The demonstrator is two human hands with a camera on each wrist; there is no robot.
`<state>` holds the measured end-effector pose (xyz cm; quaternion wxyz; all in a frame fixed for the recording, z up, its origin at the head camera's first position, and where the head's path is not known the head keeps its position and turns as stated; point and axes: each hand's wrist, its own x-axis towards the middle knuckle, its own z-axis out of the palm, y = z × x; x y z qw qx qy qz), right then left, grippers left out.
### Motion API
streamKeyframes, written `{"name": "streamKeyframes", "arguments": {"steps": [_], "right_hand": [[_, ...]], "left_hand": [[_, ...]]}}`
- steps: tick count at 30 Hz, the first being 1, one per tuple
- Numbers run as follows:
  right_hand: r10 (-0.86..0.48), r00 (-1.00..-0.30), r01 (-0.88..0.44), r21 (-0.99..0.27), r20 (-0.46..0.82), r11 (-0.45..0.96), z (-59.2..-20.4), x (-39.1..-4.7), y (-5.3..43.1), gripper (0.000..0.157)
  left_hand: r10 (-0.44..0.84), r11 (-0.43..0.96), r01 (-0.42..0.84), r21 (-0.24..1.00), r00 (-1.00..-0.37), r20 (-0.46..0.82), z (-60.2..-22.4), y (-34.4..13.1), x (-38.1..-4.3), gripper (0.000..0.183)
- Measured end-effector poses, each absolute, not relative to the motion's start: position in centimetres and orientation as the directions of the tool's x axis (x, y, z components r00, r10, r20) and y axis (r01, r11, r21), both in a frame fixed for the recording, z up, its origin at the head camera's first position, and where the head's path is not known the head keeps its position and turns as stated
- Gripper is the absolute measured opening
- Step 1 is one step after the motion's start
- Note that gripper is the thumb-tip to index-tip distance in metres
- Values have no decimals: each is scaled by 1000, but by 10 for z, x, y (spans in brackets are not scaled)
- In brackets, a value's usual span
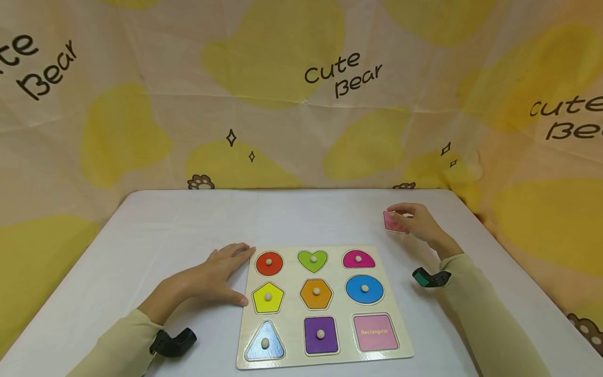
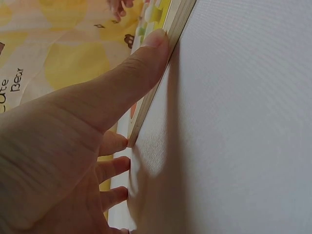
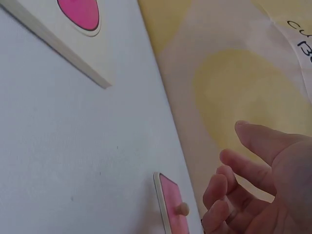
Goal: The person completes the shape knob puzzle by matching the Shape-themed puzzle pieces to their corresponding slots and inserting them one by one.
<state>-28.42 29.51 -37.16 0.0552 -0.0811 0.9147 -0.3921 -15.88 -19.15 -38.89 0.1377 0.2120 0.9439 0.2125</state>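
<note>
In the head view a wooden shape puzzle board lies on the white table. My left hand rests at its left side, fingers spread. Its thumb touches the board's side edge, and the index fingertip is at the far left corner. At the far right, my right hand hovers by a pink rectangular puzzle piece with a small knob. The right wrist view has a gap between the loosely bent fingers and the wooden knob. The board's slot marked "Rectangular" shows its pink bottom.
Knobbed pieces fill the other slots, among them a red circle, a purple square and a blue oval. Behind the table hangs a yellow patterned cloth. Black bands are worn at both wrists.
</note>
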Motion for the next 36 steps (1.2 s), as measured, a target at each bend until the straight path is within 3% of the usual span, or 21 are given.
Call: {"name": "streamKeyframes", "arguments": {"steps": [21, 36], "right_hand": [[-18, -977, 134, -683, -211, 718, -396, -295, 310, 49], [-63, -992, 25, -648, -113, 761, -396, -295, 306, 36]], "left_hand": [[457, 824, 341, 452, -872, -174, -389, -193, -159, 110], [460, 822, 342, 456, -871, -175, -390, -193, -160, 110]]}}
